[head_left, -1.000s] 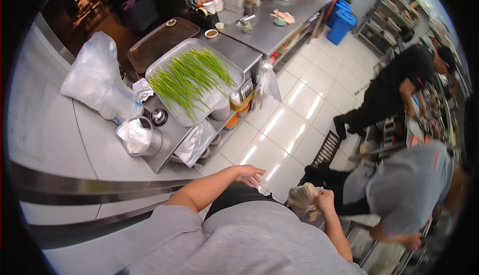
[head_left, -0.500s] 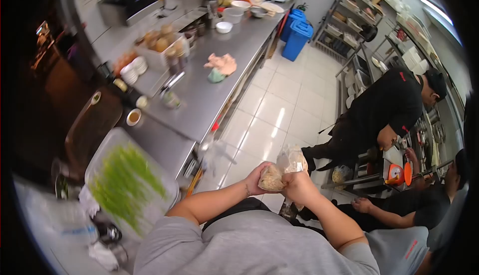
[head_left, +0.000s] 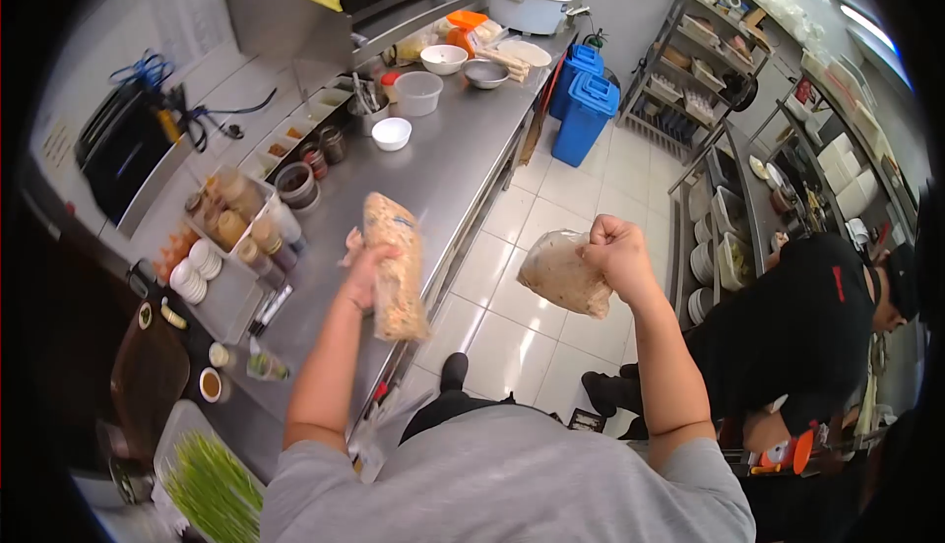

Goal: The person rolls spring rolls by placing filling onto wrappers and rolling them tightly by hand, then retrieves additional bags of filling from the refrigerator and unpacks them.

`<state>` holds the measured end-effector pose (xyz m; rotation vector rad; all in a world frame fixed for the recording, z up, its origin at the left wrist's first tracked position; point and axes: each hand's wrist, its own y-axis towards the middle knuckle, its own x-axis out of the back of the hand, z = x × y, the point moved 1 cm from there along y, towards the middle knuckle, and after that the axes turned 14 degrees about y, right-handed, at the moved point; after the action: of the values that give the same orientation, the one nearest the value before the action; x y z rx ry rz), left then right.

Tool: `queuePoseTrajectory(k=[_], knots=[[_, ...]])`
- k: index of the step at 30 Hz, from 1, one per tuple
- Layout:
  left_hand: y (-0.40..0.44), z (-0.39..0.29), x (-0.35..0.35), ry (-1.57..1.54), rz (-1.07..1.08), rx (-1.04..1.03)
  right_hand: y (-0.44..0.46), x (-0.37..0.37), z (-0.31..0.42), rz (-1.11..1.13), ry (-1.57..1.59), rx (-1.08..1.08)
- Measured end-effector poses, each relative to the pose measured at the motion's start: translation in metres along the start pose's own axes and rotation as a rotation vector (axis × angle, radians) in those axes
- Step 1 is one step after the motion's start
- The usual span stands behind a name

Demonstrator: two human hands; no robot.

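My left hand (head_left: 368, 275) is closed round a long clear plastic bag (head_left: 399, 297) of pale orange-tan crumbly food, held upright over the front edge of the steel counter (head_left: 448, 149). A bit of pink cloth (head_left: 351, 246) shows behind that hand. Out over the floor, my right hand (head_left: 620, 255) makes a fist on the gathered end of a second clear bag (head_left: 561, 277), which hangs tilted and holds a greyish-brown food. What exactly is in either bag, I cannot tell. The two bags are well apart.
Sauce bottles (head_left: 231, 213), a white bowl (head_left: 392, 133) and a plastic tub (head_left: 418, 93) stand along the counter. Green stalks fill a tray (head_left: 182, 420) at lower left. Blue bins (head_left: 588, 115) stand on the tiled floor. A person in black (head_left: 787, 336) bends at the right.
My hands have moved apart: the left one with its bag to the counter, the right one with the other bag up and right. The view has shifted forward along the counter.
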<state>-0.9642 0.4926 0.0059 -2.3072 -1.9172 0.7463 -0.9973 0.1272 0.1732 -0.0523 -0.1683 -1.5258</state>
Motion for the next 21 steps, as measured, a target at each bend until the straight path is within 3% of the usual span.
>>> queuePoseTrajectory(k=[2, 4, 7, 10, 13, 15, 18, 21], knots=[[0.043, -0.035, 0.011, 0.325, -0.296, -0.221, 0.036, 0.008, 0.001, 0.003, -0.069, -0.079], [0.118, -0.035, 0.045, 0.708, -0.420, -0.307, 0.077, 0.025, -0.003, 0.020, -0.133, -0.073], [0.167, -0.056, 0.026, 1.472, -0.558, 0.078, 0.128, 0.050, -0.020, 0.074, -0.110, -0.106], [0.204, -0.055, -0.013, 1.895, -0.680, 0.203, 0.181, 0.057, -0.025, 0.151, -0.141, -0.104], [0.248, -0.061, -0.069, 1.882, -0.531, -0.396, 0.253, 0.051, -0.043, 0.236, -0.201, -0.026], [0.288, -0.062, -0.090, 1.419, -0.277, -0.492, 0.311, 0.037, -0.059, 0.350, -0.136, 0.028], [0.335, -0.055, -0.087, 0.808, -0.198, -0.112, 0.378, 0.012, -0.068, 0.355, 0.027, 0.150], [0.335, -0.082, -0.087, 0.617, -0.409, -0.095, 0.440, 0.000, -0.093, 0.332, 0.407, 0.148]])
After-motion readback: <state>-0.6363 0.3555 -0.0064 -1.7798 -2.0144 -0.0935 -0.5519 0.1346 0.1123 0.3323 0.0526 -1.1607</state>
